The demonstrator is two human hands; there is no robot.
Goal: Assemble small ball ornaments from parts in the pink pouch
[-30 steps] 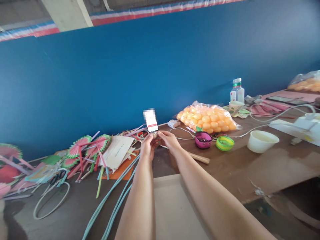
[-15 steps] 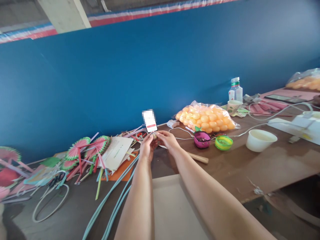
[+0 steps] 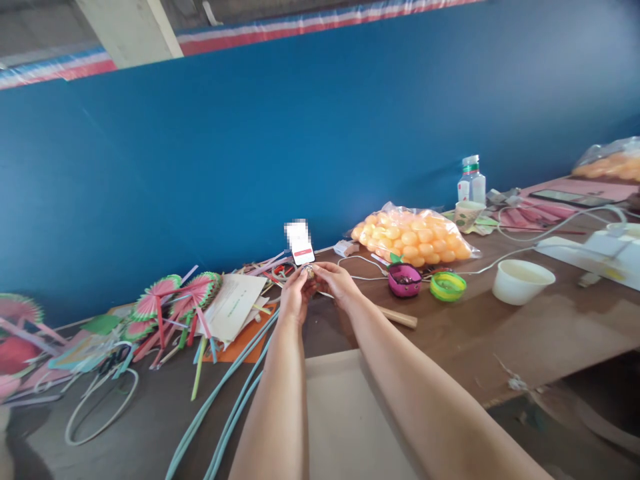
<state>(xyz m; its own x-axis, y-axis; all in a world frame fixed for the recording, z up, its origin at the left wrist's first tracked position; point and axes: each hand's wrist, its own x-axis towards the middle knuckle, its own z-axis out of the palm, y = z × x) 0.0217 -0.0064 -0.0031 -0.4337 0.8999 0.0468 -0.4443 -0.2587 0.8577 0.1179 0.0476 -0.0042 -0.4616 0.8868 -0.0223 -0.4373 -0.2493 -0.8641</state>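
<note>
Both my arms reach forward over the brown table. My left hand (image 3: 295, 293) and my right hand (image 3: 336, 279) meet with closed fingers around a small shiny gold-brown piece (image 3: 310, 271), too small to name. Just behind the fingers stands a phone (image 3: 303, 251) with a lit screen. To the right of my right hand are a purple bowl (image 3: 405, 279) with small bits inside and a green-yellow bowl (image 3: 447, 285). A flat wooden stick (image 3: 399, 316) lies beside my right forearm.
A clear bag of orange balls (image 3: 413, 235) leans near the blue partition (image 3: 250, 147). A white cup (image 3: 523, 281) and a bottle (image 3: 471, 180) stand to the right. Paper fans (image 3: 157, 297), papers (image 3: 231, 308) and pale blue cords (image 3: 225, 393) lie to the left.
</note>
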